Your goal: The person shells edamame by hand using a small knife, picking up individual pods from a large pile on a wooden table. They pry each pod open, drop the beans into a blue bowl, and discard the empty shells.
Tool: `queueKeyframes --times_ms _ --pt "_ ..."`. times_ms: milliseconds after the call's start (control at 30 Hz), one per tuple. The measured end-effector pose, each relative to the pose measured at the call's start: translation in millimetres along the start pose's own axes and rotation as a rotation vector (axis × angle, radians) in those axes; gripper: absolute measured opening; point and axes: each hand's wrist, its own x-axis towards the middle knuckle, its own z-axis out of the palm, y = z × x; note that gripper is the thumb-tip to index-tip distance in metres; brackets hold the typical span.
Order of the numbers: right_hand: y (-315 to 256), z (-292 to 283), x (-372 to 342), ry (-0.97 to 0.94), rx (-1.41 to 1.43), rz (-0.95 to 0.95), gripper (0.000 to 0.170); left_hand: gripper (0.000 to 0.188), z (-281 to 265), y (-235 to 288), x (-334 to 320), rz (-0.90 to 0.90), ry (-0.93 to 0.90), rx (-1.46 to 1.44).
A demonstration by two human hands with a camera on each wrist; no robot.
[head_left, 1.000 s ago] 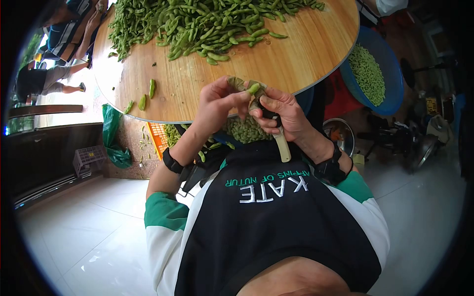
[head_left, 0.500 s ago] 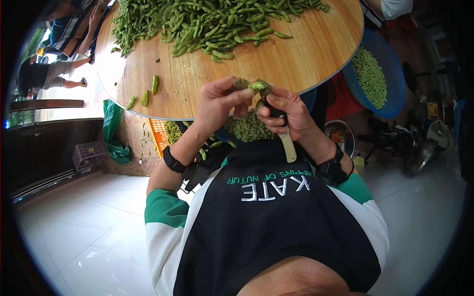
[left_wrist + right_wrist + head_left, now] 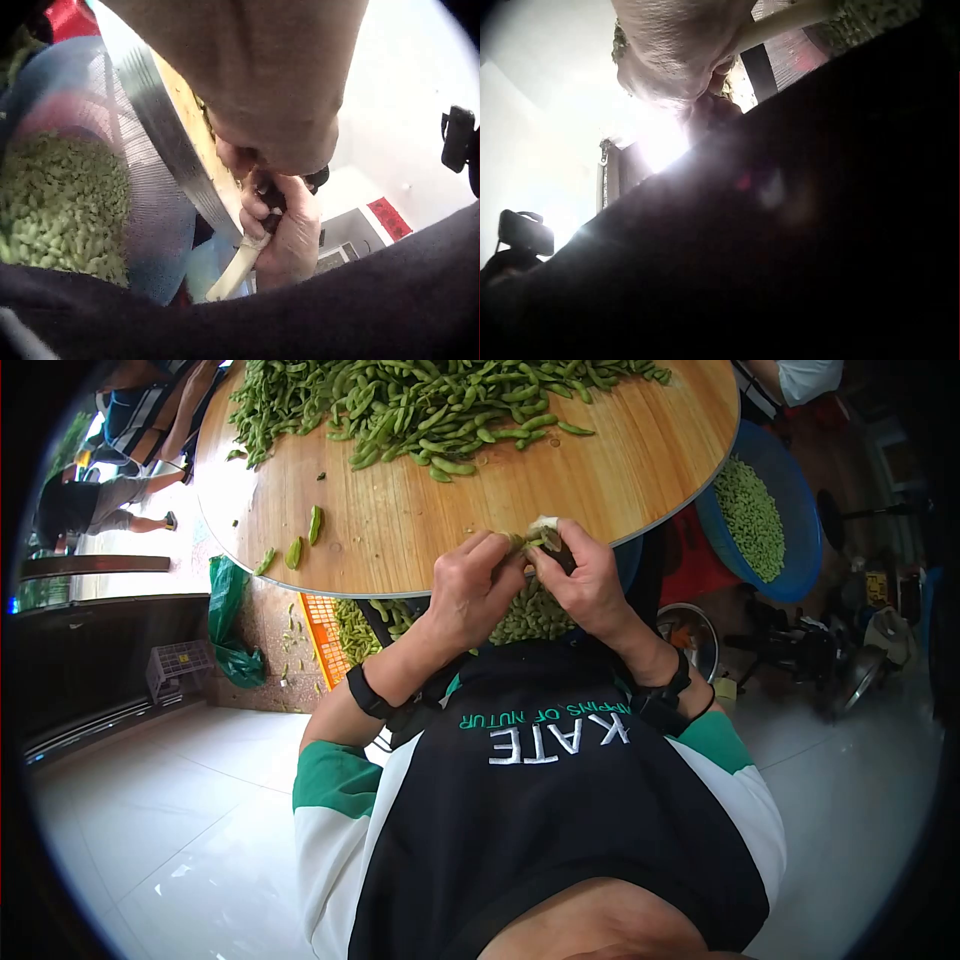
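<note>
Over the table's near edge, my left hand [image 3: 468, 588] and right hand [image 3: 588, 575] meet at their fingertips, fingers curled. Between them they pinch a green bean pod [image 3: 541, 543], partly hidden by the fingers. Brownish-green wraps cover some left fingertips. The right hand also grips a tool with a cream handle [image 3: 234, 271], which sticks out below the fist in the left wrist view; its other end is hidden. Shelled beans [image 3: 535, 618] lie in a container under the hands. Loose pods [image 3: 316, 525] lie on the round wooden table [image 3: 400, 550] to the left.
A large heap of pods [image 3: 430, 410] covers the table's far side. At right stands a blue basin [image 3: 806, 555] of shelled beans. An orange basket [image 3: 319, 628] with pods is below left, near a green bag [image 3: 228, 625]. Other people [image 3: 90, 505] are at the far left.
Both hands have turned inward and come together round the pod, the left moving right. The cream handle, seen earlier below the right hand, is hidden in the head view now.
</note>
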Motion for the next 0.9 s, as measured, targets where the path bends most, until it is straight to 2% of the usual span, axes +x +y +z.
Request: queueKeyframes --times_ms 33,100,233,400,433,467,500,533,567,633,667,733,767,833,867,900 --pt "0 0 0 0.000 -0.001 -0.001 0.022 0.009 1 -1 -1 0.011 0.001 -0.006" --pt "2 1 -1 0.040 -0.288 -0.215 0.021 0.008 5 -4 -1 0.007 0.008 -0.015" --pt "2 4 -2 0.078 -0.290 -0.258 0.024 0.006 8 0 0 0.000 0.011 -0.014" --pt "-4 3 -5 0.089 -0.435 -0.358 0.024 0.009 14 -9 0 0.033 0.040 -0.053" --pt "-4 -1 -5 0.086 -0.435 -0.357 0.024 0.011 13 -9 -1 0.028 0.014 -0.053" --pt "-3 -6 -4 0.077 -0.393 -0.261 0.024 0.011 11 -7 1 0.029 0.015 -0.053" --pt "-3 -10 -3 0.070 -0.351 -0.167 0.024 0.013 7 -2 3 0.139 0.034 0.002" --pt "-2 -11 -4 0.080 -0.345 -0.159 0.017 0.014 5 1 4 0.249 0.053 0.057" --pt "-5 -12 -5 0.083 -0.346 -0.158 0.017 0.014 4 4 2 0.251 0.051 0.056" --pt "-13 -12 -8 0.018 -0.195 -0.049 0.016 0.018 3 9 -3 0.180 0.087 -0.056" --pt "-14 -10 -10 0.016 -0.194 -0.050 0.016 0.018 1 6 -6 0.178 0.088 -0.054" --pt "-15 -5 -12 -0.050 -0.206 -0.102 0.020 0.017 -9 -2 -14 0.032 -0.044 -0.126" --pt "-10 -4 -12 -0.051 -0.205 -0.102 0.020 0.017 -19 -1 -19 0.031 -0.044 -0.125" --pt "3 -3 -12 -0.044 -0.159 -0.149 0.017 0.013 -50 15 -24 -0.042 -0.108 -0.080" --pt "1 -7 -11 -0.042 -0.157 -0.153 0.017 0.010 -70 22 -26 -0.066 -0.197 0.049" --pt "-3 -13 -12 -0.164 -0.080 -0.048 0.014 0.008 -89 24 -29 -0.093 -0.287 0.178"
